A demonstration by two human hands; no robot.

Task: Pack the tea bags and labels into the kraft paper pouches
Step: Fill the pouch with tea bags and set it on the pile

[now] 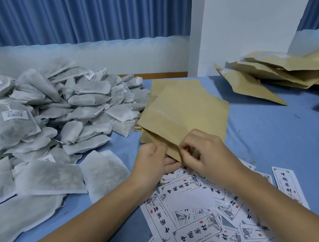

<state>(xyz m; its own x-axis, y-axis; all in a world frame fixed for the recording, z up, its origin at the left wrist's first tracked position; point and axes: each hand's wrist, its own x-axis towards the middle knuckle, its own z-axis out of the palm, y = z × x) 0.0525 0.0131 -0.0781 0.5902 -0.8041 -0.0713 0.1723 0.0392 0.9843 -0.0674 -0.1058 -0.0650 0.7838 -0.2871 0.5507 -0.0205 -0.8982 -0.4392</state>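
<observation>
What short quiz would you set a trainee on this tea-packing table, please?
1. True or false: the left hand and the right hand both pinch the near edge of the kraft pouch.
2. Where are the tea bags heaped? A) left of the held pouch B) right of it C) inside it
3. What is piled at the far right of the blue table?

Key: 1 true; 2 A; 3 more kraft pouches.
</observation>
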